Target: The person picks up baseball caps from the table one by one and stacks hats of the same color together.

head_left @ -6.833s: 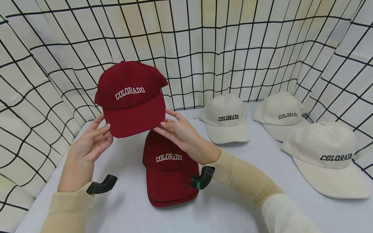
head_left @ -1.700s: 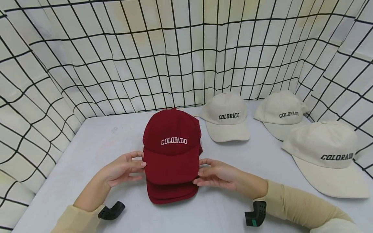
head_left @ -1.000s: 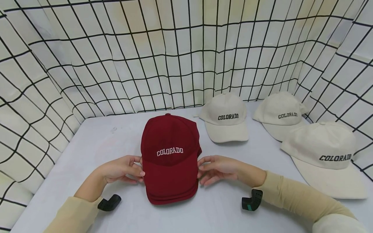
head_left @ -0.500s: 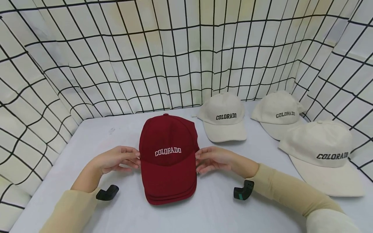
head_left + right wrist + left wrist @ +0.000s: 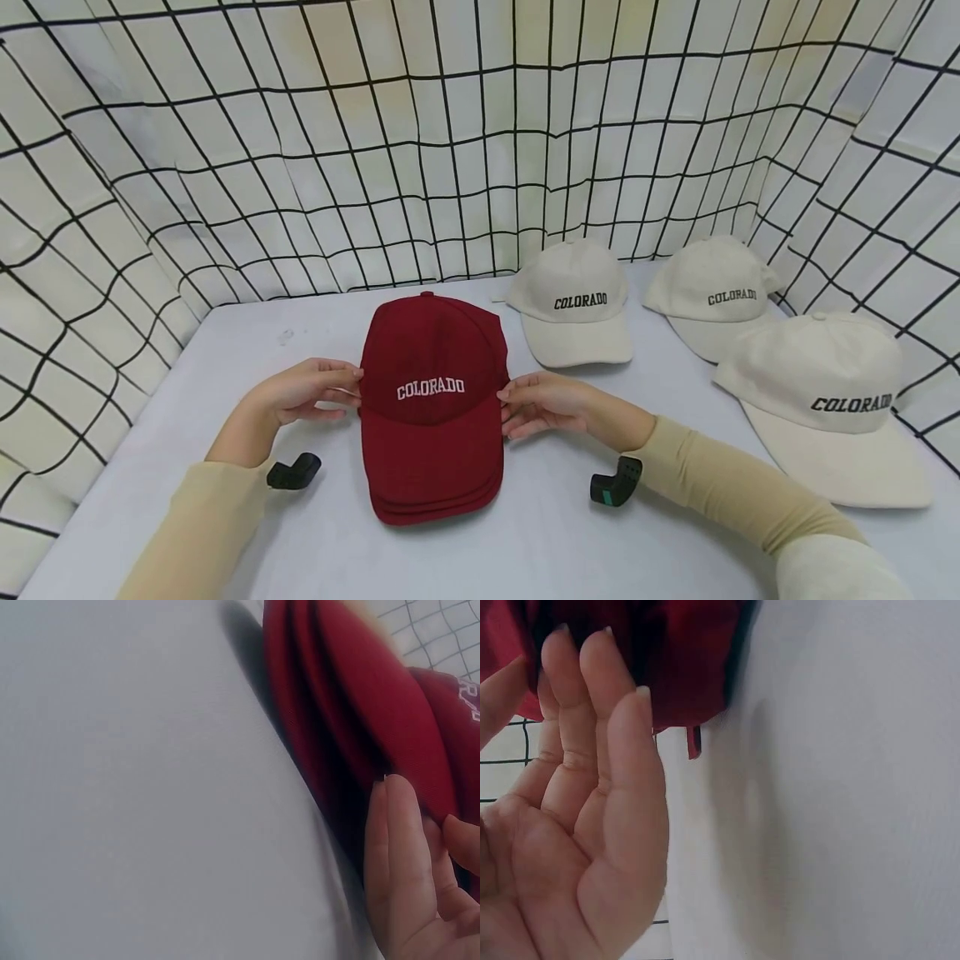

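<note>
Stack of red caps point(image 5: 432, 450) left of centre on white table point(image 5: 300, 542), brims point(image 5: 382, 712) pointing toward head camera. Three brim layers countable in right wrist view, nested one over another, edges close together, slim gaps between. Top red cap point(image 5: 435, 350) seated over the rest, white lettering upward and readable.

Left hand point(image 5: 303, 390) at one side of top red cap, fingers fairly straight, thumb opposite: light pinch on the edge, by the look of it. Right hand point(image 5: 551, 404) at opposite side, thumb on brim edge, fingertips tucked beneath; light pinch there too.

Progress, as judged: piling of red caps apparently done, no loose red cap in view. Left to do: probably only small squaring of the layers, then letting go on both sides. Fit of inner crowns hidden; cannot confirm.

Off to the right, three cream caps: back cap point(image 5: 576, 337), corner cap point(image 5: 712, 287), near cap point(image 5: 832, 392). All unpiled, well away from both hands. Corner cap partly behind near cap; contact between them unclear.
</note>
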`<state>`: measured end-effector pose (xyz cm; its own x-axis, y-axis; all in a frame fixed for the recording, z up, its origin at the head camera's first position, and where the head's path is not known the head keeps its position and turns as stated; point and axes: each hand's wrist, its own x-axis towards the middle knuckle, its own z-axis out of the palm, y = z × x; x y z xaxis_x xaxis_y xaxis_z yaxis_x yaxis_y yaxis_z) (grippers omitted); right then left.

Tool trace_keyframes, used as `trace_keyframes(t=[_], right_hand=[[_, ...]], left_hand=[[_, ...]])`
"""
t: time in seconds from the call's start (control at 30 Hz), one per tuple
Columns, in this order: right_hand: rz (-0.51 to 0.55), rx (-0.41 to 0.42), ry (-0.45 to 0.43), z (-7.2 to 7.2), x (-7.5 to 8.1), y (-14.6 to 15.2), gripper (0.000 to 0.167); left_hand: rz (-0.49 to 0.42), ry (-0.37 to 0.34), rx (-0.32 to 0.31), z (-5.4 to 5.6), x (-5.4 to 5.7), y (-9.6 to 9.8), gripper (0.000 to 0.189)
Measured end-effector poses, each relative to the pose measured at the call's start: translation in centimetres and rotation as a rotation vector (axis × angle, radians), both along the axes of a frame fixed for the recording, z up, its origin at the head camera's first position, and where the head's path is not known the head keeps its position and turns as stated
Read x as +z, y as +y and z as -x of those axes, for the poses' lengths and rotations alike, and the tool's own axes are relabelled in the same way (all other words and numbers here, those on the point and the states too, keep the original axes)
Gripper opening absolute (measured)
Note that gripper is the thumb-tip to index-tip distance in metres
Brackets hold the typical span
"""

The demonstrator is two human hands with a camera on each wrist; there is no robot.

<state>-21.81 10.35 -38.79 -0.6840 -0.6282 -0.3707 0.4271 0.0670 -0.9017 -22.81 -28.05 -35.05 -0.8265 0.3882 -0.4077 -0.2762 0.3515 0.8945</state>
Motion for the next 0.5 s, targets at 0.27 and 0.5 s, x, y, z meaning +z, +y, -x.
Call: trace_keyframes(t=[0.27, 0.5], right_hand=[[-0.014, 0.006, 0.035, 0.29, 0.23, -0.09, 0.021], [-0.044, 0.057, 0.065, 0.41, -0.15, 0.03, 0.021]], left_hand=[[-0.015, -0.014, -0.024, -0.30, -0.53, -0.12, 0.020], [-0.021, -0.015, -0.044, -0.55, -0.81, -0.30, 0.020]])
